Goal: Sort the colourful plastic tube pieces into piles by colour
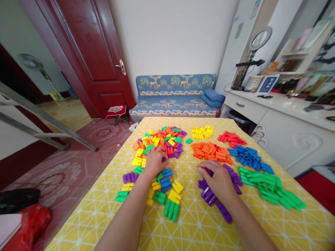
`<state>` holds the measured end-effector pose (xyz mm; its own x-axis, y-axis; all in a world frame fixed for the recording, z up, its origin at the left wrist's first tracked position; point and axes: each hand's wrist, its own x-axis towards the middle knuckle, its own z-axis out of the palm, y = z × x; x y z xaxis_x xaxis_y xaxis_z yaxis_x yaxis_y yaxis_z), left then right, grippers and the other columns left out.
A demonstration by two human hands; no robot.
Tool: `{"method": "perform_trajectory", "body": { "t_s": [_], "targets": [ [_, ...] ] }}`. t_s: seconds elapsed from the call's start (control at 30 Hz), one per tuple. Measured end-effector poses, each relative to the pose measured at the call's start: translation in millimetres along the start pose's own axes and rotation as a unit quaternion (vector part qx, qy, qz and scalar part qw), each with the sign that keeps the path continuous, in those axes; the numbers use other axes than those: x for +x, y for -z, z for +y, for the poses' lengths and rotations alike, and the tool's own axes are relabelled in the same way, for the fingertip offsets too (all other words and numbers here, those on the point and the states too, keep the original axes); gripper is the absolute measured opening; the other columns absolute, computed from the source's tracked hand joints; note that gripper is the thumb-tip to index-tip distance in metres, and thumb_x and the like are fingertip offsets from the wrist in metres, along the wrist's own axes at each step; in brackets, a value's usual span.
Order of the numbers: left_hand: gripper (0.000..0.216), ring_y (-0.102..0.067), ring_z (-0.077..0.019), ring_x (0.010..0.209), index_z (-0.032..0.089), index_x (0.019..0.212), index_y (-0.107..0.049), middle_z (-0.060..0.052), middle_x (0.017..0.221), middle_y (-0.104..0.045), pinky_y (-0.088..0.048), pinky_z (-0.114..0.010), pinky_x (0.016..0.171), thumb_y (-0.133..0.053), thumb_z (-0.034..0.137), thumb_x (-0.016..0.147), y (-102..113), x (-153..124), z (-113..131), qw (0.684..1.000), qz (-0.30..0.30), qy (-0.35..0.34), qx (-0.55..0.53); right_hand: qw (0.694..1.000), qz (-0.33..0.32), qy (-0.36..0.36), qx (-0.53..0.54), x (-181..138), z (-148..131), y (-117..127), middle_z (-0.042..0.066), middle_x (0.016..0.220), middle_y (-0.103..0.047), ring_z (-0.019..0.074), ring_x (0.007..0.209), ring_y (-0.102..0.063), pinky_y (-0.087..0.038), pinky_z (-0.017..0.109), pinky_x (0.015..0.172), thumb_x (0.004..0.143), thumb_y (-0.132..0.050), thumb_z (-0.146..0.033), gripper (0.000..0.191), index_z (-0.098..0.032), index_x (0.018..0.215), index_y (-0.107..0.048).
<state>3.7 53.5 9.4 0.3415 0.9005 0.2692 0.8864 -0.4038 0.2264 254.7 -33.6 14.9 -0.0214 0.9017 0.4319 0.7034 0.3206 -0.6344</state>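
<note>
My left hand [155,161] reaches into the mixed heap of plastic building blocks [157,137], its fingers curled around a purple block [164,159] that shows partly at the fingertips. Over a pile of purple blocks [209,196] hovers my right hand [217,176], fingers stretched leftward and apart from the thumb; purple pieces show beneath it, and whether it touches them I cannot tell. Around my left forearm lie loose green blocks [172,209], yellow blocks [178,187] and blue blocks [166,184].
Sorted piles lie on the right of the yellow tablecloth [188,233]: orange blocks [210,152], yellow blocks [202,132], red blocks [232,139], blue blocks [247,157] and green blocks [269,186]. A lone green block [188,141] lies between heaps. A blue sofa [172,101] stands beyond.
</note>
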Motion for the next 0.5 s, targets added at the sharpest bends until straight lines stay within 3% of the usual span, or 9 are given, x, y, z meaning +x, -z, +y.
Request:
{"method": "perform_trajectory", "body": {
  "t_s": [0.1,0.17,0.23,0.33,0.5],
  "targets": [
    [0.030,-0.049,-0.0275,0.115,0.025,0.104,-0.066,-0.005,0.119,-0.061,-0.034,-0.045,0.103,-0.068,0.029,0.074,-1,-1,1,1.000,0.015,0.010,0.003,1.000,-0.008,0.013,-0.002,-1,-3,-4,0.005,0.091,-0.070,0.0199,0.087,-0.065,-0.050,0.034,0.081,0.086,-0.054,-0.026,0.015,-0.021,0.085,-0.069],
    [0.051,-0.041,-0.0287,0.128,0.029,0.127,-0.055,-0.006,0.139,-0.051,-0.029,-0.048,0.108,-0.063,0.022,0.077,-4,-1,1,1.000,0.022,0.002,0.012,0.999,-0.024,0.028,-0.005,-2,-6,-8,0.005,0.092,-0.070,0.0201,0.088,-0.064,-0.049,0.035,0.082,0.086,-0.054,-0.023,0.015,-0.021,0.086,-0.069],
    [0.062,-0.031,-0.0287,0.137,0.035,0.137,-0.045,-0.001,0.150,-0.039,-0.022,-0.053,0.112,-0.055,0.014,0.079,-8,-1,1,1.000,-0.001,-0.018,0.022,0.998,-0.042,0.045,-0.014,-4,-10,-13,0.005,0.094,-0.070,0.0210,0.090,-0.063,-0.048,0.037,0.085,0.085,-0.055,-0.021,0.014,-0.022,0.087,-0.069],
    [0.060,-0.033,-0.0275,0.136,0.036,0.133,-0.049,0.001,0.147,-0.044,-0.021,-0.055,0.112,-0.050,0.009,0.080,-12,0,2,0.998,-0.031,-0.043,0.022,0.996,-0.061,0.063,-0.018,-7,-17,-21,0.006,0.098,-0.068,0.0214,0.094,-0.062,-0.047,0.038,0.087,0.084,-0.056,-0.017,0.015,-0.022,0.089,-0.069],
    [0.044,-0.046,-0.0242,0.119,0.030,0.117,-0.060,-0.001,0.128,-0.059,-0.036,-0.042,0.103,-0.057,0.012,0.077,-8,1,5,0.999,0.000,-0.052,0.002,0.994,-0.086,0.061,0.014,-13,-28,-33,0.006,0.101,-0.067,0.0195,0.094,-0.062,-0.048,0.033,0.086,0.081,-0.057,-0.011,0.017,-0.021,0.088,-0.069]
  ]
}}
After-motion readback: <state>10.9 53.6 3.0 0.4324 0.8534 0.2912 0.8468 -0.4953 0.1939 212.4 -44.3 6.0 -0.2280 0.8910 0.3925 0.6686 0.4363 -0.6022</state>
